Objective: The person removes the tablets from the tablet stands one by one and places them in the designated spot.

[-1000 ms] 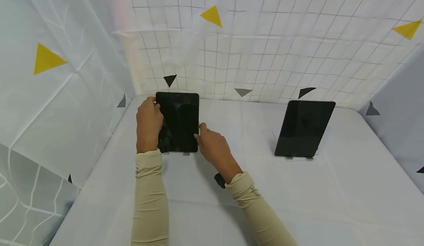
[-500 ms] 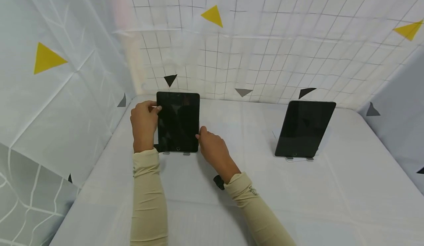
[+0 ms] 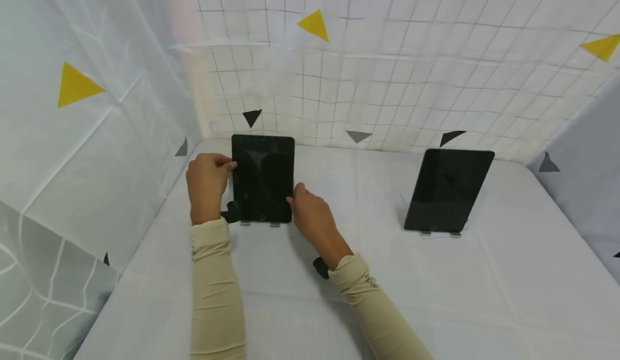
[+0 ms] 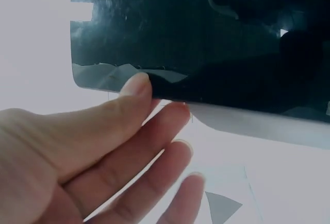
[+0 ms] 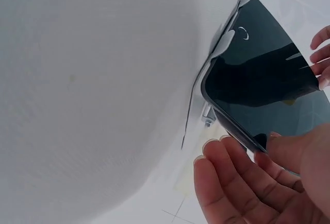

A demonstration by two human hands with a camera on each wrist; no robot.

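A black tablet [image 3: 263,180] with a dark screen and a round home button leans back upright on a small stand, whose lips [image 3: 245,223] show under its bottom edge. On the upper part of its left edge, my left hand [image 3: 205,185] pinches it, thumb [image 4: 136,86] on the front and forefinger at the edge behind. My right hand [image 3: 315,217] holds the lower right edge, thumb at the screen side and fingers [image 5: 242,177] reaching round the back. In the right wrist view, a stand lip [image 5: 224,44] hooks over the tablet's bottom edge.
A second black tablet [image 3: 449,190] leans on its own stand to the right, its lips [image 3: 455,234] on the white table [image 3: 484,295]. Behind rises a white gridded curtain [image 3: 368,69] with yellow and dark triangles. Another white sheet [image 3: 131,150] borders the left side.
My left hand has slid a little down and outward along the tablet's left edge, with its thumb now on the rim. The right hand stays at the lower right edge. The tablet stays on its stand.
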